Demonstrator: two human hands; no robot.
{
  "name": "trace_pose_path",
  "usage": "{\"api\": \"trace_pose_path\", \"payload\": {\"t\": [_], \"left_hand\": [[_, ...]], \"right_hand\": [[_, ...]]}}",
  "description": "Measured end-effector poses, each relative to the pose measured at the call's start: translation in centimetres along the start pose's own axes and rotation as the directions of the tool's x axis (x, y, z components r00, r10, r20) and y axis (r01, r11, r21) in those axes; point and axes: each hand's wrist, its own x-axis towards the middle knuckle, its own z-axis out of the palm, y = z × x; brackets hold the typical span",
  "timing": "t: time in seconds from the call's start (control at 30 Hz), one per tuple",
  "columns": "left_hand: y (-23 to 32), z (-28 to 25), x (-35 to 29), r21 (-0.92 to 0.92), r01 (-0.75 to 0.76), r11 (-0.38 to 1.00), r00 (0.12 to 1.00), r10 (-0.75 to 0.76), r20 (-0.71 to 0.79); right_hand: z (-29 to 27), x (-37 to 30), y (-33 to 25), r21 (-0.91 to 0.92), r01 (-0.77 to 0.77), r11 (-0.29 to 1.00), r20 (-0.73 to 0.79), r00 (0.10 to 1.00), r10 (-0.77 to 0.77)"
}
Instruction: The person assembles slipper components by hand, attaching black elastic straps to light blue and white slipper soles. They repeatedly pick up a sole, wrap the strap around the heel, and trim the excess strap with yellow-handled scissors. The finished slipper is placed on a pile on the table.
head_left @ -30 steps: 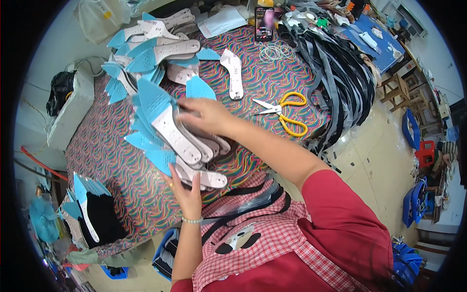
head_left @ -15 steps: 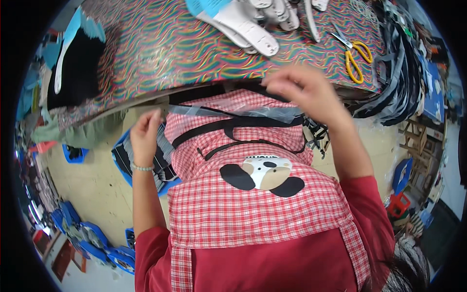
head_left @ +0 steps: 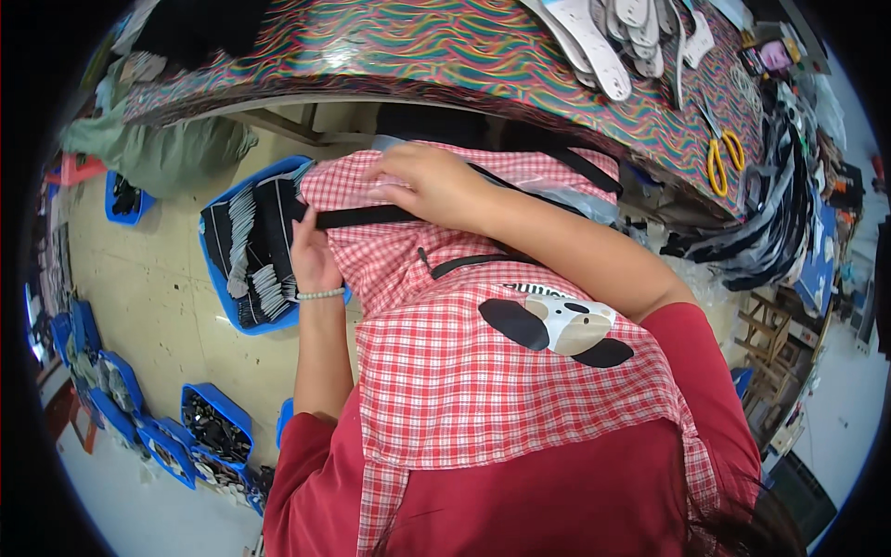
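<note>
My right hand (head_left: 432,186) reaches across my lap to the left, over the red checked apron (head_left: 501,399). Its thumb and forefinger are apart, with nothing plain to see between them. Beside the blue basin, my left hand (head_left: 314,258) points upward, fingers stretched and parted near the end of a black band (head_left: 367,216) on the apron. Whether it touches the band I cannot tell. Clear plastic film (head_left: 594,206) lies across the apron in my lap. Stacks of black pieces with pale edges (head_left: 243,232) fill the basin (head_left: 246,327).
The table (head_left: 390,65) has a wavy coloured cover. On it are white shoe-shaped pieces (head_left: 594,51), yellow-handled scissors (head_left: 719,162) and black cloth (head_left: 200,32). Black strips (head_left: 742,241) hang at its right end. More blue baskets (head_left: 218,427) stand on the floor, lower left.
My right hand has moved left and down from the table edge to my lap. My left hand has come lower, beside the basin. The whole view has shifted toward the left.
</note>
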Motion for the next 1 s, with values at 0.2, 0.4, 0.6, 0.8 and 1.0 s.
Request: {"api": "trace_pose_path", "payload": {"t": [0.2, 0.4, 0.6, 0.8, 1.0], "left_hand": [[8.0, 5.8, -2.2, -0.260, -0.102, 0.960, 0.833, 0.226, 0.505], [11.9, 11.3, -1.7, -0.381, -0.013, 0.925, 0.741, 0.264, 0.617], [14.0, 20.0, -1.4, -0.386, -0.100, 0.917, 0.620, 0.361, 0.696], [20.7, 21.1, 6.0, -0.281, -0.226, 0.933, 0.670, 0.359, 0.650], [37.8, 11.2, 13.9, -0.121, -0.346, 0.931, 0.757, 0.353, 0.550]], "right_hand": [[0.4, 4.3, -4.3, 0.441, -0.323, 0.837, 0.449, 0.887, 0.106], [-5.7, 2.0, -4.7, 0.549, -0.596, 0.585, 0.605, 0.767, 0.213], [-15.2, -7.6, -5.1, -0.115, -0.401, 0.909, 0.218, 0.882, 0.417], [-22.3, -32.9, -5.7, -0.310, -0.949, 0.053, -0.691, 0.263, 0.673], [-18.1, -63.3, -4.7, -0.001, -0.809, -0.588, -0.872, -0.287, 0.397]]}}
